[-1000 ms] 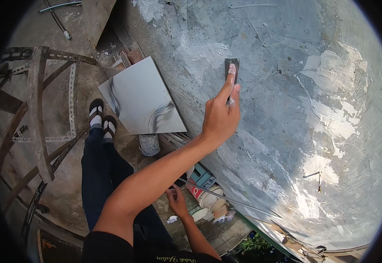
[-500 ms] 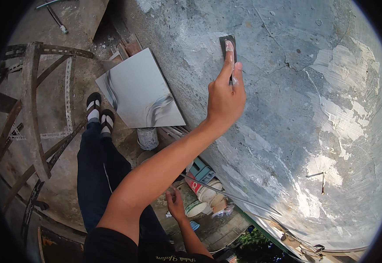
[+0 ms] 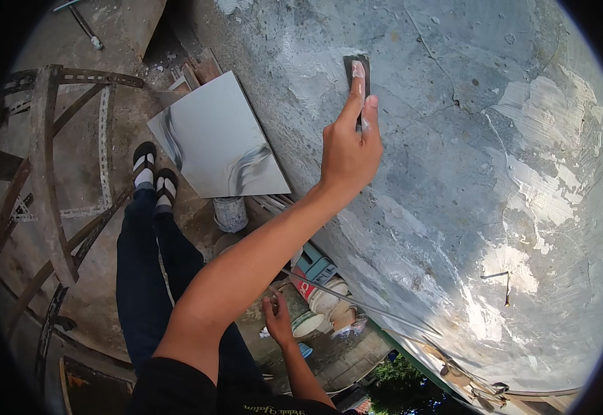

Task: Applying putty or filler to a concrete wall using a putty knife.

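My left hand [image 3: 350, 149] is closed on a dark flat scraper [image 3: 357, 63], its index finger pressed along the blade and smeared with white paste. The blade lies against the grey, mottled concrete surface [image 3: 426, 166] at a whitish smear. Patches of white filler [image 3: 530, 152] and fine cracks mark that surface on the right. Low in the picture, my right hand [image 3: 277, 318] hangs with fingers loosely bent and apart, near some tubs and buckets, nothing visible in it.
A pale square panel [image 3: 211, 131] leans at the surface's foot above a stained bucket [image 3: 229, 214]. Metal framework [image 3: 52, 166] stands left of my feet [image 3: 154, 176]. A teal container [image 3: 308, 259], white tubs [image 3: 326, 297] and long rods [image 3: 377, 311] lie below. Bent metal [image 3: 507, 287] projects from the surface.
My left hand and scraper have moved up the surface since a second ago, then shifted slightly left. The whole view has drifted a little, and my right hand stays low.
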A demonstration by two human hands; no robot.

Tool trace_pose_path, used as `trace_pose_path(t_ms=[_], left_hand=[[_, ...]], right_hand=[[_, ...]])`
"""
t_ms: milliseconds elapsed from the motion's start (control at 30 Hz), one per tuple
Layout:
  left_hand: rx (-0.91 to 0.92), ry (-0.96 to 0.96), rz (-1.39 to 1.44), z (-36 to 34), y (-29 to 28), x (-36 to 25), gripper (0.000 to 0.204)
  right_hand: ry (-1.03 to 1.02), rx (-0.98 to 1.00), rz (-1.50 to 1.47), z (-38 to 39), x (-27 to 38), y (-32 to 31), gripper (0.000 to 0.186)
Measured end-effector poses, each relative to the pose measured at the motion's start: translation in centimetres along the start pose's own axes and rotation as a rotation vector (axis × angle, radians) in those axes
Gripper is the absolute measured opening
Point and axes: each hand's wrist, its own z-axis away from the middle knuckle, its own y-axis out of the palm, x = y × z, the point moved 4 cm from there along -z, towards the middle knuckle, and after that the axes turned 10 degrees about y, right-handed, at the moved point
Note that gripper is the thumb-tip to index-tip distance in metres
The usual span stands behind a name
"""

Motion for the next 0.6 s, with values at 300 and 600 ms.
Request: trace_pose_path(t_ms=[300, 600], left_hand=[[-0.012, 0.093, -0.037, 0.5, -0.5, 0.2, 0.048], [0.061, 0.111, 0.001, 1.8, 0.1, 0.9, 0.051]], right_hand=[[0.065, 0.024, 0.023, 0.5, -0.5, 0.9, 0.054], [-0.003, -0.017, -0.047, -0.2, 1.0, -0.1, 0.052]])
